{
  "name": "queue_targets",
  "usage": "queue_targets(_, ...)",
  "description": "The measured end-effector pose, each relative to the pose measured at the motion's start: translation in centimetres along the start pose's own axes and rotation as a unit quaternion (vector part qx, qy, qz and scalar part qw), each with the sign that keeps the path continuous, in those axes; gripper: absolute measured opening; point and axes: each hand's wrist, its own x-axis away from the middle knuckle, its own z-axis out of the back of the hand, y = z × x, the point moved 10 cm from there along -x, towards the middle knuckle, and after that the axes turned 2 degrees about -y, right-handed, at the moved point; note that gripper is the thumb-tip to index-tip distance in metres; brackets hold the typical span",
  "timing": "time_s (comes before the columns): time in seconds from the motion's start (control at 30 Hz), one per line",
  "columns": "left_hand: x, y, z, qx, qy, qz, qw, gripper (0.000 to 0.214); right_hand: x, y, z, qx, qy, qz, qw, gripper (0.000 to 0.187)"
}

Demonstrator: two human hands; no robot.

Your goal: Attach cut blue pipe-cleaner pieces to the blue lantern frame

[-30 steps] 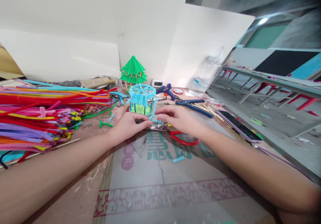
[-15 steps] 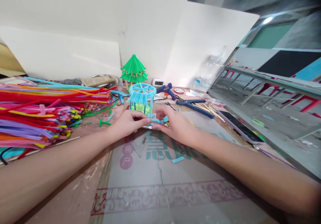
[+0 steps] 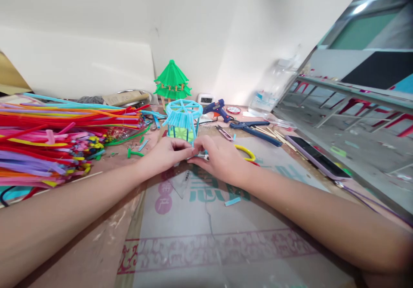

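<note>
My left hand [image 3: 166,155] and my right hand [image 3: 224,161] meet at the front foot of a small light-blue pavilion model [image 3: 183,115], made of fuzzy stems on thin posts with a pale green floor. Thumb and fingers of each hand are closed in a pinch, the fingertips almost touching. Whatever lies between them is too small and hidden to name. Behind the model stands a green tiered-roof model [image 3: 172,81]. A short blue strip [image 3: 232,201] lies on the printed plastic sheet [image 3: 180,223] in front of my right hand.
Bundles of coloured pipe cleaners [image 3: 64,144] fill the left side. To the right are a glue gun [image 3: 217,109], blue-handled pliers [image 3: 256,132], thread snips [image 3: 224,133], a yellow loop [image 3: 247,151], wooden sticks [image 3: 279,136], a phone [image 3: 318,157] and a plastic bottle [image 3: 267,90].
My right hand has closed in toward my left fingertips at the model's base. The snips and yellow loop show more fully now. The view has shifted slightly.
</note>
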Motion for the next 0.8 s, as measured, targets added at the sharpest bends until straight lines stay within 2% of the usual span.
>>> queue_targets(0.2, 0.1, 0.4, -0.3, -0.009, -0.011, -0.006, 1.000, 0.032, 0.2, 0.3, 0.3, 0.008, 0.027, -0.017, 0.999, 0.025)
queue_targets(0.33, 0.2, 0.9, -0.3, -0.026, -0.010, -0.010, 1.000, 0.032, 0.3, 1.1, 0.2, -0.001, 0.013, -0.041, 0.999, 0.026)
queue_targets(0.4, 0.4, 1.2, -0.2, -0.042, -0.001, -0.009, 0.999, 0.031, 0.4, 1.8, 0.0, -0.033, -0.007, -0.067, 0.997, 0.031)
queue_targets(0.47, 0.5, 1.5, 0.0, -0.061, 0.017, -0.009, 0.998, 0.030, 0.5, 2.9, -0.3, -0.107, -0.023, -0.108, 0.988, 0.034)
queue_targets(0.53, 0.7, 1.8, 0.2, -0.078, 0.034, -0.012, 0.996, 0.028, 0.6, 4.2, -0.4, -0.211, -0.010, -0.167, 0.963, 0.032)
queue_targets(0.63, 0.8, 1.9, 0.4, -0.092, 0.047, -0.020, 0.995, 0.028, 1.0, 5.9, -1.1, -0.342, 0.007, -0.256, 0.904, 0.024)
queue_targets(0.7, 0.7, 1.9, 0.4, -0.096, 0.047, -0.021, 0.994, 0.028, 1.3, 6.1, -2.2, -0.385, -0.017, -0.299, 0.873, 0.024)
queue_targets(0.8, 0.7, 1.6, 0.2, -0.096, 0.042, -0.021, 0.994, 0.029, 1.6, 5.7, -3.1, -0.415, -0.041, -0.327, 0.848, 0.022)
